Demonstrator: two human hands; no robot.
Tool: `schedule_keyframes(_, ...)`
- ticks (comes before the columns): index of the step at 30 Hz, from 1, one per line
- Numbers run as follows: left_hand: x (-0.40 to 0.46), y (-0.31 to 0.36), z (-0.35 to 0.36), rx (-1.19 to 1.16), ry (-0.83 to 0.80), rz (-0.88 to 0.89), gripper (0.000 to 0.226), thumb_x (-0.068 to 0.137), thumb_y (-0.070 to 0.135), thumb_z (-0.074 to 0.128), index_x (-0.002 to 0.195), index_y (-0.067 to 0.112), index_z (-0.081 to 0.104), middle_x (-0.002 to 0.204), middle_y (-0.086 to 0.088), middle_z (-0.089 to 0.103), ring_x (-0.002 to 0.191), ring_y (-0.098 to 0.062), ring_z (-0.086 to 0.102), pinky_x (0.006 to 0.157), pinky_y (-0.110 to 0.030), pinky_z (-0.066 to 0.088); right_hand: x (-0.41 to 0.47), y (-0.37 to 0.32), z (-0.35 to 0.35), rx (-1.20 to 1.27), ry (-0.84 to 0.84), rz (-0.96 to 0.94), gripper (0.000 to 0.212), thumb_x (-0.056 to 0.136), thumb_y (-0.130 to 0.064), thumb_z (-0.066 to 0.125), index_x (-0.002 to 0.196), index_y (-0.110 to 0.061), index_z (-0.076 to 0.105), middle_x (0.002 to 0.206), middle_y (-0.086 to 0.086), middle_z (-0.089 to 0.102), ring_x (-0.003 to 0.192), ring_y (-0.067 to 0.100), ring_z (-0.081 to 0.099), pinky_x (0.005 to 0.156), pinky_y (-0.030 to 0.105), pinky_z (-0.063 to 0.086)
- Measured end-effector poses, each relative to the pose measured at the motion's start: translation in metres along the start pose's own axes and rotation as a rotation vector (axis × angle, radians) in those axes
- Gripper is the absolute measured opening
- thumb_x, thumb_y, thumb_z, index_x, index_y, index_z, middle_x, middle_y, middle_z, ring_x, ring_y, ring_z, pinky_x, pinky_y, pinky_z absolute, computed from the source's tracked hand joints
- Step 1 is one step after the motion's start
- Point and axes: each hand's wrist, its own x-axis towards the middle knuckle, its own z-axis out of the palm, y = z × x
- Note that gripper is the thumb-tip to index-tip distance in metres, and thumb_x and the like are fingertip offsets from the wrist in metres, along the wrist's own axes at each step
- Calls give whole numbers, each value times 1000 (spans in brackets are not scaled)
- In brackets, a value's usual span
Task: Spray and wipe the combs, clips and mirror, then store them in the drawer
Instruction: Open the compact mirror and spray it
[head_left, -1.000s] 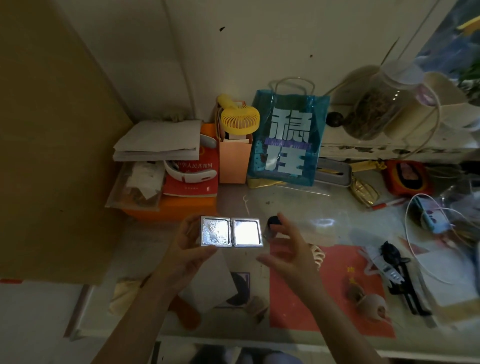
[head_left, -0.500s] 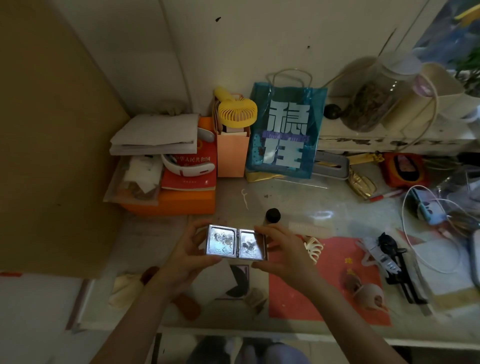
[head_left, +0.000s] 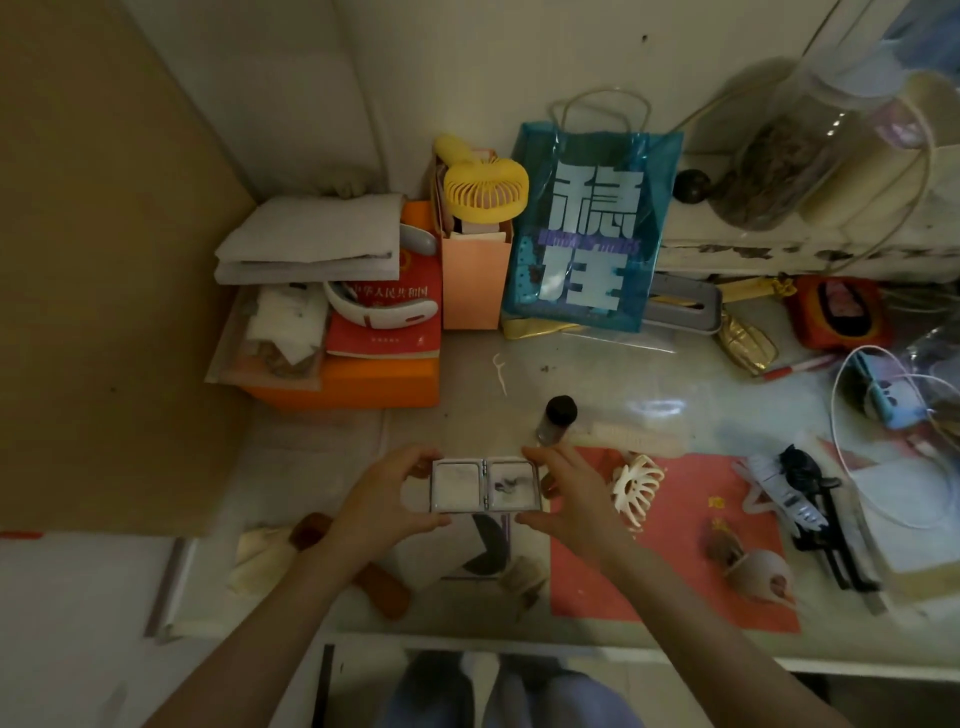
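Silver-framed folding mirror (head_left: 485, 485), two square panels hinged at the middle, is opened flat and held above the near part of the pale glass-topped desk (head_left: 597, 374). Left hand (head_left: 382, 501) grips the left panel's edge, thumb along the near side and fingers curled over the far side; right hand (head_left: 569, 493) grips the right panel's edge the same way. Just right of the right hand, a cream plastic claw clip (head_left: 636, 488) lies on a red paper sheet (head_left: 670, 540). Beyond the mirror stands a small clear bottle with a black cap (head_left: 556, 418), and beside it to the right lies a translucent white comb (head_left: 636, 439). Farther right on the desk: a white claw clip (head_left: 779, 491) touching a black claw clip (head_left: 815, 506); a beige round clip (head_left: 761, 574) sits near the sheet's near right corner. Brown comb (head_left: 363, 564) lies at near left on a cream cloth (head_left: 260, 558). At the far side stand a blue gift bag with white characters (head_left: 589, 234) and a yellow handheld fan (head_left: 483, 184) in a peach paper bag (head_left: 475, 280).
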Motion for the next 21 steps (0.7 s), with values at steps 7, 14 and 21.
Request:
schedule_keyframes(7,22,-31,26,267,61,91,60,63,30,84,116,20,58,112,6,61,97,-5,51,83,-22,36,11,24,33,-38,-14,53,69,70,-22,80,131,-12,49,124,4,50,106,14,50,86,22,47)
schedule_keyframes(14,51,-55,43,551,34,162,49,67,44,76,106,18,63,98,-2,65,90,-22,60,85,-33,39,18,38,54,-33,-5,124,65,70,-21,81,127,-9,51,123,6,52,110,17,51,85,14,36)
schedule_keyframes(21,61,-71,44,622,-4,173,60,52,43,86,102,15,66,94,-3,67,89,-25,61,84,-35,44,26,46,68,9,7,161,64,70,-18,80,127,-8,52,123,7,52,112,20,52,92,25,43)
